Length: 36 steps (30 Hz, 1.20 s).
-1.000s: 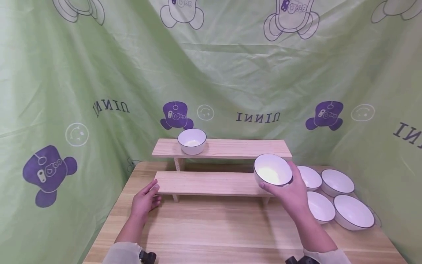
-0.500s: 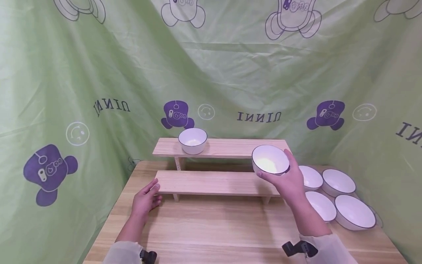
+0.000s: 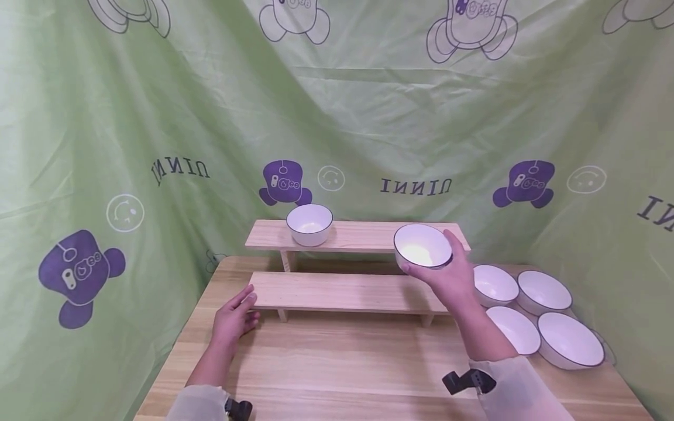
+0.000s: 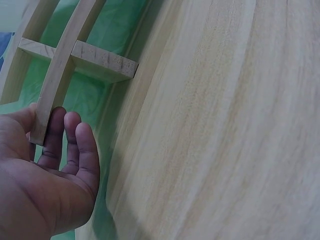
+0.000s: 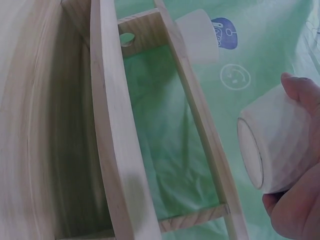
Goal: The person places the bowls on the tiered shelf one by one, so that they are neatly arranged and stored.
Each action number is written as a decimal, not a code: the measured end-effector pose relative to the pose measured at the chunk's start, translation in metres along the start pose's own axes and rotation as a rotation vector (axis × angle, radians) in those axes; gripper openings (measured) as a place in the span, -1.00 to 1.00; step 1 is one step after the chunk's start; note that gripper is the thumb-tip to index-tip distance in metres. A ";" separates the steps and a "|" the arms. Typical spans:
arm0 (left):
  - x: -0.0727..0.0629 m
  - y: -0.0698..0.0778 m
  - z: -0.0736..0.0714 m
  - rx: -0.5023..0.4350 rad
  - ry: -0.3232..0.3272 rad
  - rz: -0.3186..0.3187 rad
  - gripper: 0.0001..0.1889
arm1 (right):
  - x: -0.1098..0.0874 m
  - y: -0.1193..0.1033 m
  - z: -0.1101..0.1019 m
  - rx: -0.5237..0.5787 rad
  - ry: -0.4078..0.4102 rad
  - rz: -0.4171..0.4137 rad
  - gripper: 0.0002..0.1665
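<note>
Right hand [image 3: 447, 275] is gripping a white, dark-rimmed bowl [image 3: 423, 247], mouth tilting toward the camera, over the upper shelf [image 3: 363, 236]; left hand [image 3: 231, 318] relaxed.

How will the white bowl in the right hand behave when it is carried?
The white bowl looks glazed, so probably stiff, slippery and breakable. The right hand holds it tilted, apparently without strain: likely fairly light.
</note>
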<state>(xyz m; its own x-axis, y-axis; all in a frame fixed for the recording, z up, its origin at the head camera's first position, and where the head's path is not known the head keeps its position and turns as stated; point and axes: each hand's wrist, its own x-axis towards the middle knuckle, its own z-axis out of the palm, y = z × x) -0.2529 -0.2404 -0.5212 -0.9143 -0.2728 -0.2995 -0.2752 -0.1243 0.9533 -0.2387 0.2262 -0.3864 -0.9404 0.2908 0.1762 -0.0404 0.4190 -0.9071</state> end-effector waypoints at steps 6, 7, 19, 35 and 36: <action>0.000 0.002 0.000 -0.005 -0.010 -0.011 -0.39 | 0.006 -0.002 0.009 0.008 -0.022 -0.007 0.60; 0.000 0.002 0.000 -0.006 -0.012 -0.013 -0.39 | 0.007 -0.002 0.011 0.008 -0.023 -0.007 0.60; -0.003 0.001 -0.001 -0.009 -0.003 -0.017 -0.38 | 0.021 -0.002 0.034 0.017 -0.033 -0.013 0.59; -0.002 -0.002 0.003 -0.055 0.017 -0.015 -0.36 | 0.037 -0.006 0.058 -0.002 -0.055 0.009 0.66; -0.002 -0.001 0.003 -0.053 0.014 -0.015 -0.37 | 0.037 -0.006 0.060 -0.004 -0.055 0.010 0.66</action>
<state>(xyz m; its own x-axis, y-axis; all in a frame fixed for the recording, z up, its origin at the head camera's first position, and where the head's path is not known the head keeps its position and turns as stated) -0.2513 -0.2367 -0.5216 -0.9057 -0.2841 -0.3146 -0.2722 -0.1792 0.9454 -0.2938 0.1831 -0.3969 -0.9580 0.2470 0.1454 -0.0294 0.4200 -0.9071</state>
